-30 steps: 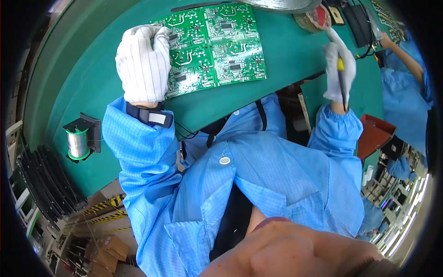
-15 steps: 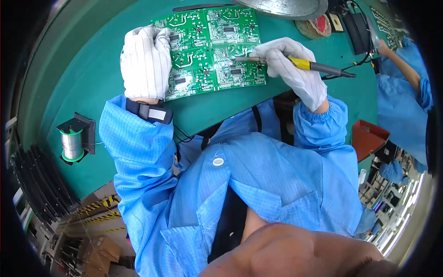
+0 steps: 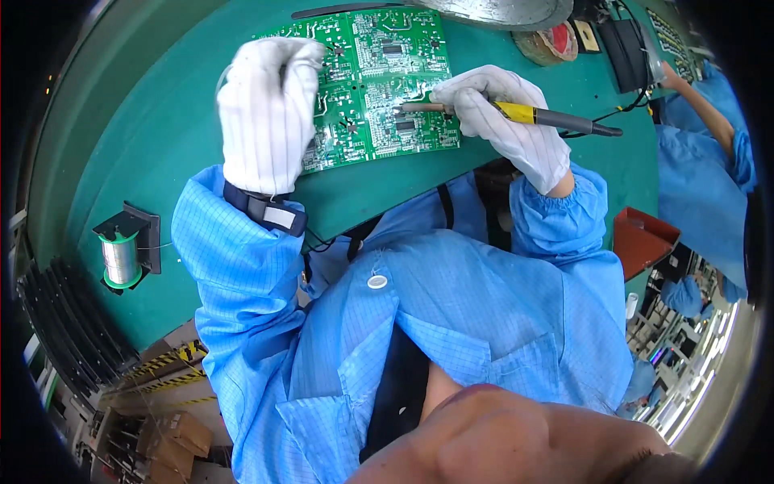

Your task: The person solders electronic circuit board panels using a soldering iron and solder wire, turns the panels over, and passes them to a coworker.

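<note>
Circuit board panel (image 3: 367, 85), green and thickly set with small parts and silver traces, lies flat on the green bench mat (image 3: 161, 153) just ahead of the person's chest. It looks thin, light and stiff, yet fragile: its face carries fine components and joints that a careless press could harm, so I judge the bare edges and corners the safest places to steady or lift it. The left hand (image 3: 266, 113), in a white glove, rests on the panel's left part with its fingers curled down, pinning the board; whether they pinch anything I cannot tell. The right hand (image 3: 504, 121), also gloved, is closed around a soldering iron (image 3: 524, 115) with a yellow grip, its tip touching the board near the middle. A spool of solder wire (image 3: 121, 258) stands on its holder well to the left. A red bin (image 3: 645, 238) sits at the right.
</note>
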### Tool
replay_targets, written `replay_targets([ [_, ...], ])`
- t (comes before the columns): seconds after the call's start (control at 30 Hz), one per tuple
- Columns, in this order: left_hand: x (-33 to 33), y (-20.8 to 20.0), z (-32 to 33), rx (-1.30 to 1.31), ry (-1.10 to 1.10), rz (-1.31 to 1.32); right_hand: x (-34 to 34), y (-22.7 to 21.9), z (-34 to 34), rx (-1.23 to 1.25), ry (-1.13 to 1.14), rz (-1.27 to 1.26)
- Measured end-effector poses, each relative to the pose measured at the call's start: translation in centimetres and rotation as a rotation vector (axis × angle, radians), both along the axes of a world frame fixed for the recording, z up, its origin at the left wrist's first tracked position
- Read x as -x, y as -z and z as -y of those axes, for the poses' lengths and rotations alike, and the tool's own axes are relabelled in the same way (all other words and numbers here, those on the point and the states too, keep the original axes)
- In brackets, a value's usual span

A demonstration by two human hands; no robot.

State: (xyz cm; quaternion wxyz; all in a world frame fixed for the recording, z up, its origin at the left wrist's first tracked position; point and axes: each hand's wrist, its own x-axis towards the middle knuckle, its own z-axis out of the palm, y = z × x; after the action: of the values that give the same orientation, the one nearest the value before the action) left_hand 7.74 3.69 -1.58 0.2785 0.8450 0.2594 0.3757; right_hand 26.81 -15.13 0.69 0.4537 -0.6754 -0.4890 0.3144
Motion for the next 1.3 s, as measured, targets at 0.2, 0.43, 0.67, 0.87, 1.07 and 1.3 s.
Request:
replay_targets([
  [0.2, 0.07, -0.20, 0.68, 0.120, 0.165, -0.144, -0.31, -0.19, -0.09, -0.007, -0.051, 0.111],
  [0.43, -0.04, -0.19, 0.53, 0.091, 0.222, -0.217, -0.60, -0.28, -0.02, 0.011, -0.066, 0.101],
  [0.67, -0.01, 0.11, 0.49, 0.075, 0.229, -0.199, -0.81, -0.38, -0.08, 0.020, -0.092, 0.101],
  [0.87, -0.04, -0.06, 0.47, 0.092, 0.248, -0.211, -0.94, -0.22, -0.10, 0.004, -0.105, 0.117],
  [1.07, 0.03, 0.23, 0.31, 0.054, 0.274, -0.184, -0.85, 0.02, -0.21, -0.013, -0.094, 0.108],
  [1.3, -0.03, 0.07, 0.41, 0.072, 0.250, -0.211, -0.62, -0.20, -0.27, -0.011, -0.078, 0.103],
])
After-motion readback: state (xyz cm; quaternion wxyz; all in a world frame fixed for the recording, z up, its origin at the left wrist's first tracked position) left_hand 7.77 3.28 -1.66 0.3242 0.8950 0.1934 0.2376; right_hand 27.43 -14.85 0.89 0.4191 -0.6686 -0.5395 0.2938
